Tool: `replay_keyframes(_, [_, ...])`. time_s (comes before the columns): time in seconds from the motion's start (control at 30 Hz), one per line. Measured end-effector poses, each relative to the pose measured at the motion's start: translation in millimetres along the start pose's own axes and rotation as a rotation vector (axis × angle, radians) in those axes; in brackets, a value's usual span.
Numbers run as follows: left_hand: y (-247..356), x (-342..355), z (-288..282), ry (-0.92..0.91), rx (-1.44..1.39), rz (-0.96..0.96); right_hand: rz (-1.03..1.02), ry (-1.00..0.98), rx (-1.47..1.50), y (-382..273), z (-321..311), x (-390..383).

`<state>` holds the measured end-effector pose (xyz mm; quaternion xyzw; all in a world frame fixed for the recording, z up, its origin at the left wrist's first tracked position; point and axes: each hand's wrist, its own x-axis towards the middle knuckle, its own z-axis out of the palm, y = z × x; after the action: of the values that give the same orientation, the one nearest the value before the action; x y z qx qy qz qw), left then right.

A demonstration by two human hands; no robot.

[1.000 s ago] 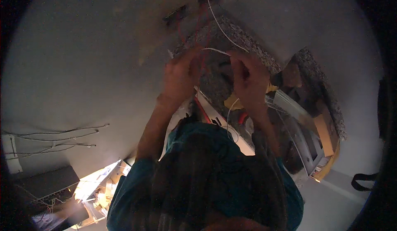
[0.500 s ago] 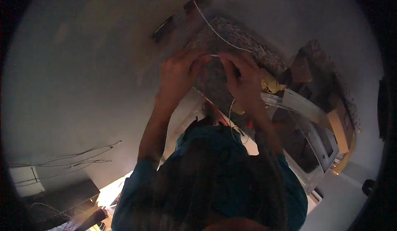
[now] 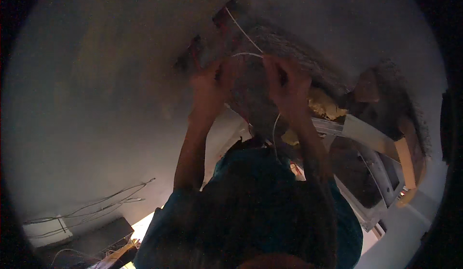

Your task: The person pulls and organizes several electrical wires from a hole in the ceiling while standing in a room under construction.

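In dim light, both my hands are raised in front of a wall. My left hand (image 3: 212,85) is closed, pinching one end of a short visible stretch of white cable (image 3: 248,54). My right hand (image 3: 289,85) is closed on the cable's other side. Between them the cable bows slightly upward. Another white length of cable (image 3: 243,30) runs from a dark wall recess (image 3: 225,14) down to my right fingertips; how it joins the held stretch is hidden. A second dark recess (image 3: 188,57) with reddish wires lies just beyond my left hand.
A rough broken strip of wall (image 3: 294,47) slopes down to the right. On the right are a yellow crumpled bag (image 3: 325,105), an orange-brown block (image 3: 406,163) and a pale frame (image 3: 374,136). Loose cables (image 3: 106,206) stick out at lower left, above a dark box (image 3: 91,242).
My hands have moved slightly apart, and more of the white cable shows between them, now bowed upward. The reddish wire below my left hand is harder to see. The whole view has shifted slightly.
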<state>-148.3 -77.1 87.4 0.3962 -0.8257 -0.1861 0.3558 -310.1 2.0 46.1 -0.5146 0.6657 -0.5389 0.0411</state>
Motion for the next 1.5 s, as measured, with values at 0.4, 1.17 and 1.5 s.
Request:
replay_keyframes(0.4, [-35.1,5.0,-2.6,0.187,0.070,-0.225,-0.101,0.273,-0.036,26.6,51.0,71.7])
replay_keyframes(1.17, [-25.3,25.8,-14.1,0.066,-0.347,-0.544,-0.092,0.371,-0.167,31.0,82.8,87.9])
replay_keyframes(1.5, [-22.8,35.6,-4.0,0.058,-0.472,-0.534,0.099,0.352,0.057,25.8,91.1,81.1])
